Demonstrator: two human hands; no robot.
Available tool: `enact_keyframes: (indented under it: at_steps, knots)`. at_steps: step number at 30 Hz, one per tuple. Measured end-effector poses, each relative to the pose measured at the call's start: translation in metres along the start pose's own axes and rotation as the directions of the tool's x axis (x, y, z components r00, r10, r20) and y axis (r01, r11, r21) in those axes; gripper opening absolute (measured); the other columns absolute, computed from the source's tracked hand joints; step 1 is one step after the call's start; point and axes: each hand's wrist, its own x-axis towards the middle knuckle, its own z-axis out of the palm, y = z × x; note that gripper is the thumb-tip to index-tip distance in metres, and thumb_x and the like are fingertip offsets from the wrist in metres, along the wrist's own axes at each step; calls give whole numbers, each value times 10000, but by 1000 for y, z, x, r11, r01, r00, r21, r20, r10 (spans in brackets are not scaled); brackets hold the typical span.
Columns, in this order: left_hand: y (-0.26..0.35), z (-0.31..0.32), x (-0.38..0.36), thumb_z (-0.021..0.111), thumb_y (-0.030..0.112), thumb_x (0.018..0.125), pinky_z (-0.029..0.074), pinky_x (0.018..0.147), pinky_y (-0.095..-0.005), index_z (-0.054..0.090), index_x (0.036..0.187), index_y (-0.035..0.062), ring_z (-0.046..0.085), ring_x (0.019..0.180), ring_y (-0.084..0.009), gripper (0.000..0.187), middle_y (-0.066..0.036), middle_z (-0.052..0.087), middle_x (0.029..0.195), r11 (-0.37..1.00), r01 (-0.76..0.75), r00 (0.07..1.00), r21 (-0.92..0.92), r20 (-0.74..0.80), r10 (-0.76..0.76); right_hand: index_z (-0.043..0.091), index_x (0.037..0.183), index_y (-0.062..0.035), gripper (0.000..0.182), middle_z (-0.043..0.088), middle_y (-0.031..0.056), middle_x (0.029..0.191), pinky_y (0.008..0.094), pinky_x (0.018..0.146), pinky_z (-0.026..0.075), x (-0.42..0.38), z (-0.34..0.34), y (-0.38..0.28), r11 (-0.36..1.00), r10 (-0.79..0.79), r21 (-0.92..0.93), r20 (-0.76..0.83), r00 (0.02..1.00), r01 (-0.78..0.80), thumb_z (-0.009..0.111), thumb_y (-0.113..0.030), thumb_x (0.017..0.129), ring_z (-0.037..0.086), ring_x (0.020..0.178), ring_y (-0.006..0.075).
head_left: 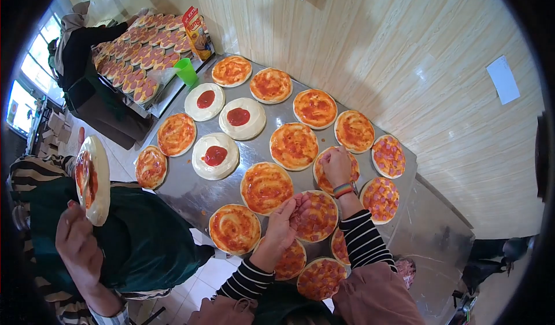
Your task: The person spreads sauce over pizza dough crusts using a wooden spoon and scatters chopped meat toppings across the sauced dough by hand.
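Observation:
My left hand [280,229] is cupped around a small heap of pink diced meat [299,210], beside a pizza base topped with sauce and pink cubes [319,220]. Farther right, my right hand [337,167] is closed, fingers down, above a sauced pizza base [321,174]. What its fingers hold is hidden. A rainbow-striped band circles the right wrist. Sauced base [266,187] lies just beyond my left hand. On the right, two more bases carry meat cubes: the nearer topped pizza [380,200] and the farther topped pizza [388,156].
Several sauced or plain bases cover the metal table [399,209]. At left, a co-worker's hand [80,244] holds up a sauced base [92,180]. Another person [92,65] reaches over a tray of pizzas [136,56]. A green cup [186,71] stands at the table's far end.

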Motion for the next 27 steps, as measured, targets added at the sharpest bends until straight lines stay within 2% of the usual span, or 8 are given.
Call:
enact_keyframes:
  at_steps: [4, 6, 8, 11, 14, 18, 20, 27]
  knots:
    - [-2, -2, 1, 449, 169, 882, 488, 759, -252, 518, 1055, 23, 568, 916, -172, 236, -80, 572, 987, 1000, 2, 1000, 27, -30, -1, 596, 718, -45, 101, 540, 91, 742, 342, 645, 432, -13, -26, -22, 983, -173, 35, -121, 977, 178, 640, -118, 664, 535, 729, 247]
    - [-2, 1, 1, 466, 172, 876, 494, 713, -249, 539, 1029, 34, 579, 852, -150, 219, -54, 584, 932, 999, 2, 999, 42, -53, 1, 598, 762, -28, 122, 541, 93, 734, 303, 590, 431, -34, -51, -42, 814, -221, 574, 168, 961, 87, 639, -114, 685, 539, 669, 227]
    - [-5, -3, 4, 472, 172, 873, 492, 698, -244, 543, 1023, 37, 576, 824, -136, 214, -46, 584, 916, 999, -2, 999, 50, -34, 3, 601, 798, -24, 145, 545, 96, 728, 272, 563, 425, -59, -78, -58, 800, -271, 600, 392, 879, -22, 640, -125, 701, 542, 638, 205]
    - [-8, 0, 4, 483, 173, 868, 488, 676, -236, 551, 1002, 41, 568, 778, -113, 200, -36, 584, 889, 997, -3, 1000, 73, -18, 5, 600, 794, -18, 141, 541, 94, 717, 276, 559, 426, -81, -79, -59, 805, -290, 587, 260, 921, 88, 634, -128, 711, 540, 629, 200]
    - [-9, 6, 2, 490, 177, 865, 486, 670, -231, 556, 974, 42, 563, 766, -105, 185, -33, 584, 876, 997, -2, 1000, 73, -28, 4, 594, 782, -9, 141, 540, 99, 713, 273, 557, 424, -86, -77, -55, 783, -244, 621, 280, 928, 18, 633, -125, 711, 538, 626, 208]
    - [-15, -6, 6, 501, 177, 860, 489, 674, -236, 556, 942, 45, 566, 783, -112, 166, -24, 579, 854, 999, -23, 996, 48, -90, 28, 587, 756, 0, 136, 533, 106, 708, 299, 578, 430, -73, -63, -30, 780, -75, 612, 298, 952, -130, 632, -116, 701, 538, 636, 229]
    - [-13, -7, 3, 504, 172, 857, 493, 675, -238, 556, 941, 45, 567, 787, -115, 160, -22, 575, 847, 999, -29, 995, 29, -91, 31, 587, 720, -6, 107, 531, 107, 702, 334, 614, 427, -56, -43, -7, 915, -48, 403, 75, 996, 14, 624, -100, 687, 536, 671, 248]
    - [-7, -5, -2, 518, 147, 849, 500, 643, -251, 553, 940, 62, 562, 781, -117, 129, -10, 560, 835, 1000, -25, 994, -8, -111, 24, 594, 660, -32, 62, 518, 113, 778, 370, 672, 403, -33, -4, 2, 997, -1, 74, 73, 997, -5, 610, -91, 673, 516, 730, 273]
